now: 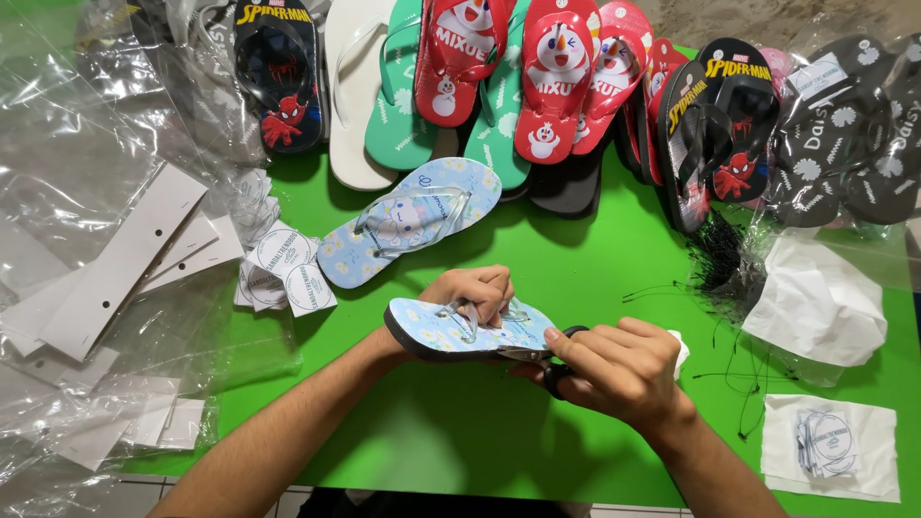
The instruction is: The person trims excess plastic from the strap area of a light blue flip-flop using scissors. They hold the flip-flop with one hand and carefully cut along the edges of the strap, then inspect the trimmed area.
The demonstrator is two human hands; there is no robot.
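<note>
My left hand (472, 291) grips a light blue flip-flop (434, 331) with a cartoon print by its clear strap, holding it just above the green table (576, 278). My right hand (614, 369) is closed around black-handled scissors (559, 369), whose tip sits at the heel end of that flip-flop. A small white piece shows behind my right hand. The matching light blue flip-flop (413, 221) lies flat on the table just beyond my hands.
A row of red, green, white and black flip-flops (556, 86) lines the far edge. Round printed tags (285, 269) and white card strips (125, 259) lie left among clear plastic bags. Black tag threads (715, 259), white paper (815, 302) and more tags (825, 443) lie right.
</note>
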